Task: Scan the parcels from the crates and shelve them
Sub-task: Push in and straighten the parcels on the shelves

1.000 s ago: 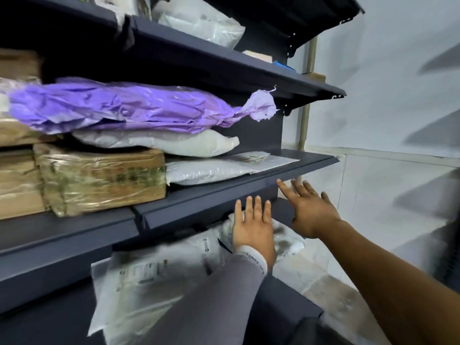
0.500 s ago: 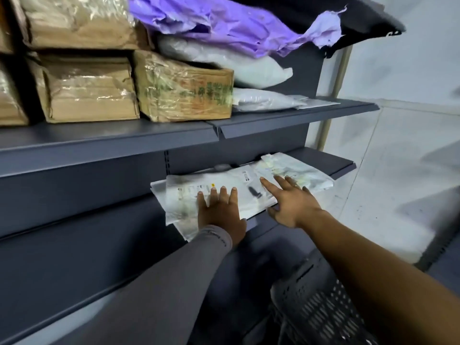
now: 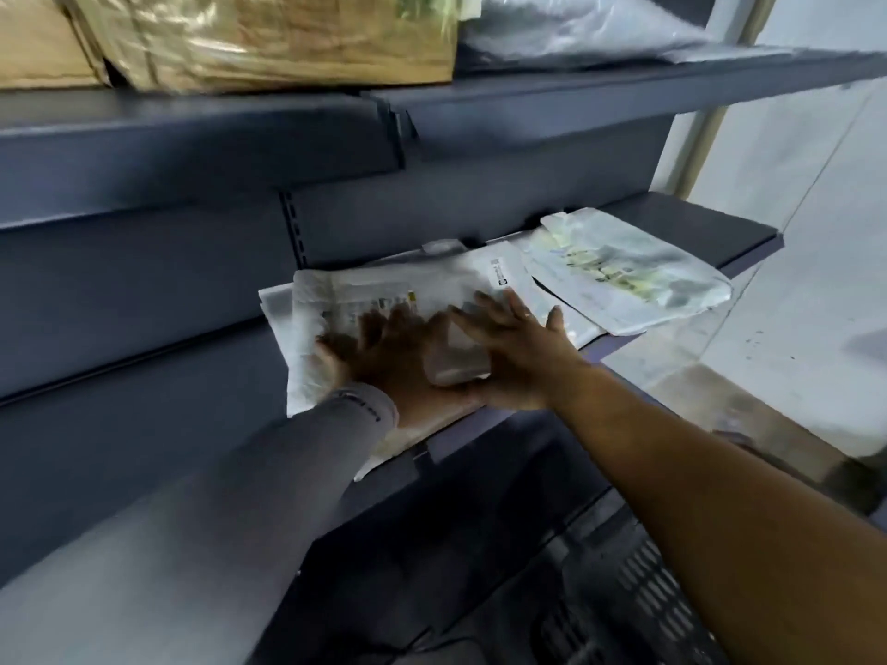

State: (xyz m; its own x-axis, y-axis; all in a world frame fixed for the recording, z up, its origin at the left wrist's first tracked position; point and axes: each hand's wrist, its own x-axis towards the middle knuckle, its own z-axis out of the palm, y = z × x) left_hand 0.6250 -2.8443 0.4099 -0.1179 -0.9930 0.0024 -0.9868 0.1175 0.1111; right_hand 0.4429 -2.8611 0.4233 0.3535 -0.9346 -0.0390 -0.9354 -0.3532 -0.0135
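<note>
Pressing flat with straight fingers, the left hand (image 3: 379, 357) and right hand (image 3: 518, 357) rest released on a white parcel (image 3: 384, 290) lying on the lower shelf (image 3: 696, 223), beside another white parcel (image 3: 624, 271).

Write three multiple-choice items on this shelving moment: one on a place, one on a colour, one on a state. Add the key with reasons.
1. Where does the white mailer stack lie?
A. lower shelf
B. floor
C. inside the crate

2. What colour is the shelving?
A. red
B. dark grey
C. white

3. How do the hands lie?
A. flat on the mailers
B. hanging at the sides
C. raised to the upper shelf

Key: 1 A, it rests on the lower shelf. 2 B, its panels are dark grey. 3 A, the left hand and right hand lie spread on the stack.
</note>
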